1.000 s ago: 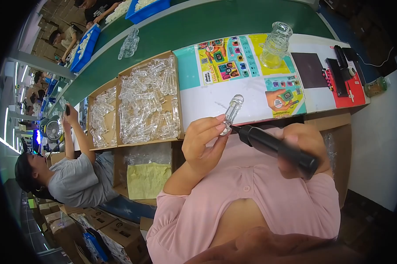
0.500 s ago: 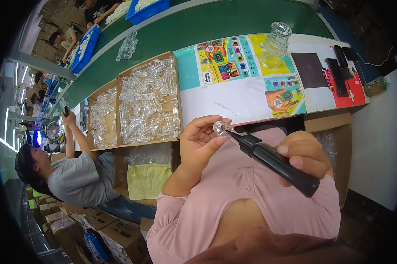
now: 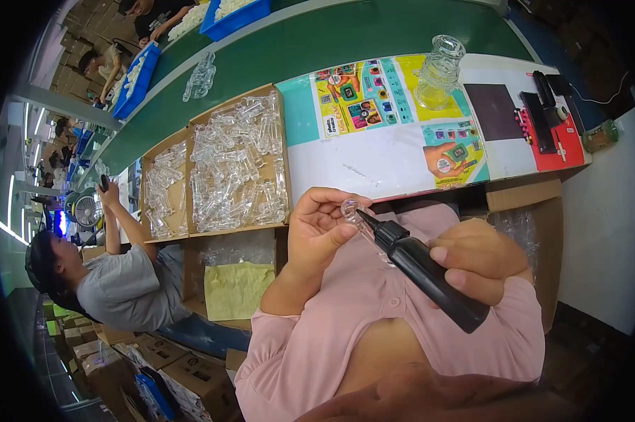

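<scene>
My left hand (image 3: 316, 235) pinches a clear tube-like piece with a rounded end (image 3: 350, 209) between thumb and fingers. Its see-through stem runs down behind a black squeeze bottle (image 3: 435, 281). My right hand (image 3: 483, 257) is wrapped around this bottle, which lies tilted with its base toward me. The bottle's narrow pointed nozzle (image 3: 367, 215) reaches to the rounded end of the piece; whether a drop comes out is too small to tell. Left of my hands, a cardboard tray (image 3: 286, 151) carries many similar clear pieces.
A tall clear vessel (image 3: 438, 74) stands on the printed board. Black tools (image 3: 539, 123) lie at its right end. Beyond runs a green belt (image 3: 360, 35) with another clear vessel (image 3: 200, 76). A co-worker in grey (image 3: 124, 285) sits at the left. Under the table is an open carton with yellow paper (image 3: 239, 290).
The bottle's base has swung left and toward me, with my right hand following. The clear piece has turned, so more of its stem shows. My left hand stays nearly in place.
</scene>
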Demonstrator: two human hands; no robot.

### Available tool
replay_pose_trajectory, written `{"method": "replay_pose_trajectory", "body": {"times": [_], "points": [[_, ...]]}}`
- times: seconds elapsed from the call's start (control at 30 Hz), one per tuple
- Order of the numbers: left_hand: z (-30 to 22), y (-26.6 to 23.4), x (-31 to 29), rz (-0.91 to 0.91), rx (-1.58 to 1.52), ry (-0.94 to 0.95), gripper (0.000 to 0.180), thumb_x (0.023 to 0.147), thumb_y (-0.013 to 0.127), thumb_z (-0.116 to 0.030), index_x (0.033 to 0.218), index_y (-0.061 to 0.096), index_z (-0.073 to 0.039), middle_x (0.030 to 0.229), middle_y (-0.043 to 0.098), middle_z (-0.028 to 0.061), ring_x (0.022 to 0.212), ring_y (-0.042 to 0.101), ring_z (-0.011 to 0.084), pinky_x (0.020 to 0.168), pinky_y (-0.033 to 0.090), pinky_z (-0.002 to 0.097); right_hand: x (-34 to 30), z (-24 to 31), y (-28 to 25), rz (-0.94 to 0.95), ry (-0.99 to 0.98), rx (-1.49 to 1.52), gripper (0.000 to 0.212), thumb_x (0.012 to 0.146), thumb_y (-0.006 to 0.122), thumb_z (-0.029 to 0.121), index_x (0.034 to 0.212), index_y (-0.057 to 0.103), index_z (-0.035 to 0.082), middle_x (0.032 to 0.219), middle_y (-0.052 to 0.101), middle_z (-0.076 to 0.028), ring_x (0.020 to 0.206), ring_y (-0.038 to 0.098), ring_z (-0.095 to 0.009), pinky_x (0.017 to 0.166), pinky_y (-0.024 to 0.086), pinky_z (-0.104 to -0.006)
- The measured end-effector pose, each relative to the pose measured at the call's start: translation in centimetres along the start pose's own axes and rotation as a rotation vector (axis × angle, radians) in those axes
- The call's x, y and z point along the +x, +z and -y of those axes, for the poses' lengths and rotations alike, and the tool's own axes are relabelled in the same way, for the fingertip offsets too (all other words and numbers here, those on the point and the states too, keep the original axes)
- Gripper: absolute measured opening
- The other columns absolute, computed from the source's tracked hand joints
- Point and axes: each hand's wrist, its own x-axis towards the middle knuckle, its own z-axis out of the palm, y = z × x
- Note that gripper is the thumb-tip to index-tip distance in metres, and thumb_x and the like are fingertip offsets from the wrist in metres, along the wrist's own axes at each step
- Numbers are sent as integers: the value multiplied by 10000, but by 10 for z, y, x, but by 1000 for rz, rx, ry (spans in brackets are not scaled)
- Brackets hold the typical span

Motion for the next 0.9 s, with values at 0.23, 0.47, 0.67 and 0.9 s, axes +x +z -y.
{"method": "replay_pose_trajectory", "body": {"times": [0.23,0.47,0.67,0.9], "points": [[0,3,-1,-57,101,66,419,687,723,-94,1000,460,2,983,577,198,871,599,245,790,492,350,3,0,-1,15,10,-12,274,706,590,-3,943,474,-76,872,534,-235,548,552,-217,432,436,-276],[-3,5,-1,-80,111,74,405,678,725,-73,987,472,-7,985,578,190,884,596,242,794,491,350,-3,13,-5,34,227,13,431,671,726,112,1013,487,7,941,556,-195,679,592,-265,571,476,-326],[-3,3,-1,-60,195,136,376,687,712,-44,979,478,-10,998,573,185,907,589,243,806,486,340,-8,9,-10,61,275,-16,416,719,704,154,1032,469,14,912,557,-173,699,578,-250,593,481,-336],[5,-2,3,7,337,297,344,697,683,17,975,483,-11,1023,559,188,939,575,255,817,478,332,-15,2,-11,-124,811,-22,482,802,591,397,1087,410,53,874,525,-108,786,548,-189,709,468,-308]]}}
